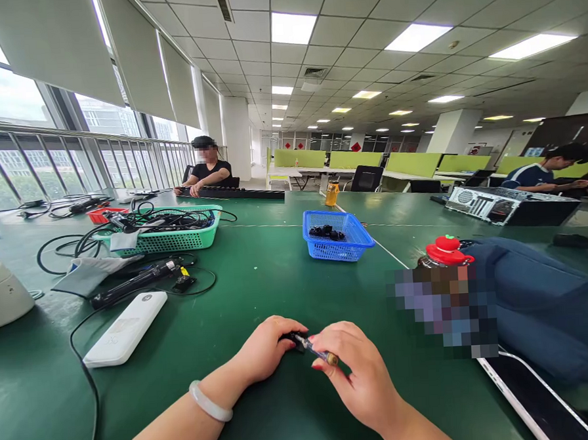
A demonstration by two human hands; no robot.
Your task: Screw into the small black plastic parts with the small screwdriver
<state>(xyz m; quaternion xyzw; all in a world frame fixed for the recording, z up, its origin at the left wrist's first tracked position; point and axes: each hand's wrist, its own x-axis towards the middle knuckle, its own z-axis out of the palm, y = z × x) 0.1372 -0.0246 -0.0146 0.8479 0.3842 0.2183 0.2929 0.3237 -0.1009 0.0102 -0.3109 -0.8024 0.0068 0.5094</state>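
Two hands pinch work: left hand (268, 346) clamps small black part (296, 341); right hand (354, 368) holds slim screwdriver (317, 351) mid-shaft. Both light, rigid, likely slippery.

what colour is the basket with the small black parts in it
Blue. The basket shows in the head view, on the green table, beyond both hands.

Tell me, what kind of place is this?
Probably an open-plan office used as a workshop: long green table, desk rows with green dividers, a ceiling of panel lights, a desktop computer case.
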